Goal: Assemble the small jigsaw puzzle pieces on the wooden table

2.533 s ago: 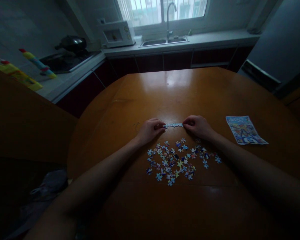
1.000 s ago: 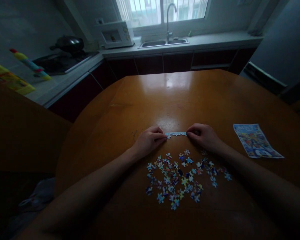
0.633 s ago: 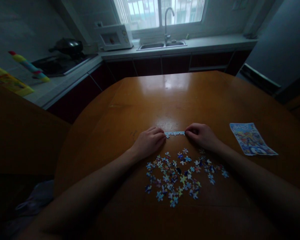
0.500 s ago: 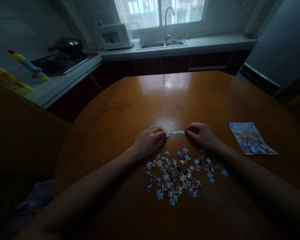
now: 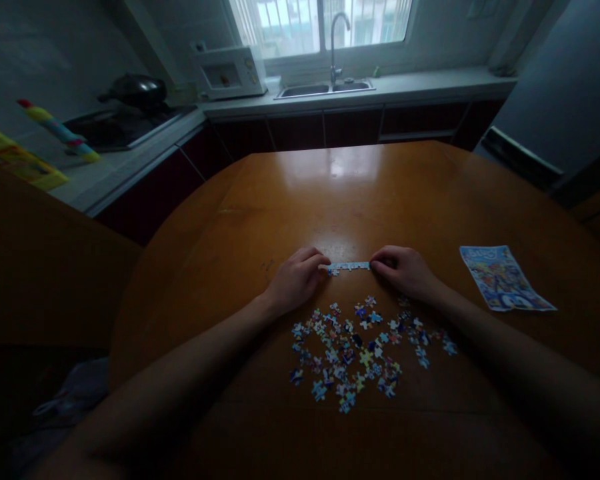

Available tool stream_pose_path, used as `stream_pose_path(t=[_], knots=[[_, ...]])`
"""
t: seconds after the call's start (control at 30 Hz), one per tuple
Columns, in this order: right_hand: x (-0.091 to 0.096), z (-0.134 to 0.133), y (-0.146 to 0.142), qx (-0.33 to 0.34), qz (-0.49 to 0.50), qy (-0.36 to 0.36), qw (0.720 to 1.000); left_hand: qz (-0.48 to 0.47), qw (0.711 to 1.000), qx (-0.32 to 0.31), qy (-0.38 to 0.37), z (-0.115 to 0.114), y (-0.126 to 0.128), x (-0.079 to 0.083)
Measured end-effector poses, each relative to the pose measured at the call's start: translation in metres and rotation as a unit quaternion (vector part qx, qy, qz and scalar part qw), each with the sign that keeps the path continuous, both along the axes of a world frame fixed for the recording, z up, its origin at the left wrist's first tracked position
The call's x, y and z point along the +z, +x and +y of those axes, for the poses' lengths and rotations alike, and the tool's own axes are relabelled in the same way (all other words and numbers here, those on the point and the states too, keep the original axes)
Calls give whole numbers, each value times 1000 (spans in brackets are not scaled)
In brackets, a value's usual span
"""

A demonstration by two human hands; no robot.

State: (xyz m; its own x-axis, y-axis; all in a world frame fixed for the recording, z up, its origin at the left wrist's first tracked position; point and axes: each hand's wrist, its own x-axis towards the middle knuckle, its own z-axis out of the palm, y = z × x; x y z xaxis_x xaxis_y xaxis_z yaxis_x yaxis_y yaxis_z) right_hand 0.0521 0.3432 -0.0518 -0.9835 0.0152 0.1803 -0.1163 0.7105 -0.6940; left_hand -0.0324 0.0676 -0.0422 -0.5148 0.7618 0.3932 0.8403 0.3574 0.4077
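Observation:
A narrow strip of joined jigsaw puzzle pieces [image 5: 351, 265] lies flat on the wooden table, running left to right between my hands. My left hand [image 5: 300, 275] is at its left end, with bent fingers and thumb closed on the strip's edge; a piece juts out below the strip there. At the right end, my right hand [image 5: 403, 268] pinches the strip's tip between thumb and curled index finger. Nearer to me, loose puzzle pieces [image 5: 347, 357] are spread in a jumbled heap, some of them close under my right wrist.
A printed picture sheet [image 5: 503, 277] lies to the right of my right hand on the brown table [image 5: 300, 207]. Beyond the table, a counter holds a sink [image 5: 305, 91], a microwave [image 5: 227, 73] and a black pan [image 5: 137, 90]. Yellow bottles [image 5: 20, 157] stand at the left.
My left fingers have lifted and drawn back slightly to the left, uncovering more of the strip's left end. My right hand stays in place.

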Motion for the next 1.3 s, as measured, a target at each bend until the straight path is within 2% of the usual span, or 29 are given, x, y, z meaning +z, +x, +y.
stream_pose_path(t=[0.5,0.73,1.0,1.3], knots=[[-1,0,-2,3,-5,-8,1000,11,1000,-21,-18,-1,-2,-2],[1,-1,-1,-1,1,5,1000,19,998,-24,-50,1,-1,1],[0,0,-1,3,7,1,1000,-40,999,-27,15,0,-3,-1],[1,-1,0,0,5,-1,1000,-14,999,-36,-3,0,-1,-1]])
